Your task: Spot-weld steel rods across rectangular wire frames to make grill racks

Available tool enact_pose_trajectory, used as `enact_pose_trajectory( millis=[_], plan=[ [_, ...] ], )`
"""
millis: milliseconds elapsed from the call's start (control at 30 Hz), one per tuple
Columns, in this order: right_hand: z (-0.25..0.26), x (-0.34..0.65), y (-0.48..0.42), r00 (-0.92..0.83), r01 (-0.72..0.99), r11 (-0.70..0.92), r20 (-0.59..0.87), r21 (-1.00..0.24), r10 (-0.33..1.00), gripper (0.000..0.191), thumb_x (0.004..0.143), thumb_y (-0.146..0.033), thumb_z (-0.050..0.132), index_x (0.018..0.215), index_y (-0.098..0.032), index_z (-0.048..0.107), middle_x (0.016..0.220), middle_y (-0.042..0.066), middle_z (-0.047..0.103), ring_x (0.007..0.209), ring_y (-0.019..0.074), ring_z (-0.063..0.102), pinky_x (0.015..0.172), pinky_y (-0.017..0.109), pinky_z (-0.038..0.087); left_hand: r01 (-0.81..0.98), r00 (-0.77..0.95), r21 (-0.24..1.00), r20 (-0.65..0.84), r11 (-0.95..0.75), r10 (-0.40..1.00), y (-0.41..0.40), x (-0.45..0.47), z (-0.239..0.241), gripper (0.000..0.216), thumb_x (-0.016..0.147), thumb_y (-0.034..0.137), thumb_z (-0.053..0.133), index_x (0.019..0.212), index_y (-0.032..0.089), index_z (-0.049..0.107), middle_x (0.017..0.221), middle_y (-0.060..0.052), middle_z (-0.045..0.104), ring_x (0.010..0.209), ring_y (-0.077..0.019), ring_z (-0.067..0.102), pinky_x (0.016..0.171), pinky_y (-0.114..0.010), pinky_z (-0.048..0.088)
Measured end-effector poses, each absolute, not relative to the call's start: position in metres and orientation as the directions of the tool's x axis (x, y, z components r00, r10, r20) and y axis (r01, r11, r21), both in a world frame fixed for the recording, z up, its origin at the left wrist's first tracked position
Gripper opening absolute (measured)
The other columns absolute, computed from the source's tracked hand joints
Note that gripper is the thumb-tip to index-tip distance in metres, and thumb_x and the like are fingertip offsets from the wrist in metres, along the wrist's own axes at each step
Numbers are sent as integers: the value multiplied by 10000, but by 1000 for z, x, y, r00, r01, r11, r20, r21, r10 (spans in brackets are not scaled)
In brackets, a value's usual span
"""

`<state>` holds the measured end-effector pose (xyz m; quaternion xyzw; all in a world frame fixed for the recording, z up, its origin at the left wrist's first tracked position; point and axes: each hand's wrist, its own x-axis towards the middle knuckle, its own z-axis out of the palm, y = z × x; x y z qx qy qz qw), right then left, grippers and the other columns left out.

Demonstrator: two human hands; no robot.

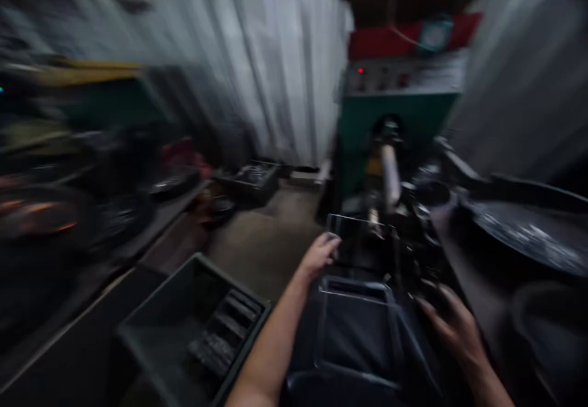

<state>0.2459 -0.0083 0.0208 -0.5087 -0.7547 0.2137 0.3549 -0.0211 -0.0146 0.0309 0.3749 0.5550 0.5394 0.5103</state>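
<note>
The whole picture is smeared by motion. My left hand (320, 254) is closed, its fingers curled at the near corner of a thin, bright-edged panel (351, 218). What it grips, if anything, is too blurred to name. My right hand (452, 321) reaches in from the lower right, over dark machine parts (408, 260). Its fingertips merge with the dark shapes there, so its grip does not show. Between my arms lies a dark surface with a pale rectangular outline (358, 333). Beyond the hands, a pale rod-like part (391, 175) points toward me from the machine.
A grey-green crate (156, 318) with dark ridged pieces (227, 330) stands at lower left. On the right are a wide round pan of shiny pieces (533, 229) and a dark bucket (551, 333). A small box (257, 180) sits by the corrugated wall (280, 57).
</note>
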Motion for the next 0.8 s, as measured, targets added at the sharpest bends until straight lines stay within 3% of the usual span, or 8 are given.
enact_pose_trajectory(
  millis=[33,133,267,500,800],
  plan=[
    [21,260,-21,-233,628,374,293,-682,927,310,704,-361,619,992,-261,563,999,47,570,934,202,548,796,308,459,-138,-171,980,-167,144,971,-13,-20,29,239,685,376,562,807,172,536,494,48,473,394,-51,393,340,-143,239],
    [23,268,-36,-547,475,549,259,-687,796,447,734,-319,580,1155,-220,467,1106,93,511,1022,215,503,858,329,423,-165,-113,977,-156,136,981,-8,-12,20,232,685,377,570,796,179,524,474,57,462,362,-39,354,328,-145,216],
    [23,258,-36,-708,419,617,186,-666,681,565,725,-249,587,1243,-209,366,1160,102,450,1024,199,492,841,319,424,-169,-73,973,-169,155,983,-16,-2,17,256,694,391,566,830,183,506,471,66,462,341,-33,334,317,-136,203],
    [19,255,-46,-744,570,629,-7,-529,668,610,734,-170,545,1292,-177,298,1229,137,391,1028,227,497,830,341,436,-176,-113,969,-196,174,974,-27,-4,21,291,681,408,576,838,176,497,473,71,461,338,-25,331,315,-123,203],
    [28,247,-46,-739,593,621,-41,-512,672,500,772,-159,518,1250,-163,369,1179,127,445,980,206,527,829,312,442,-200,-94,961,-210,188,973,-29,-6,11,300,688,417,567,849,177,487,470,74,449,335,-23,299,313,-120,191]
  ],
)
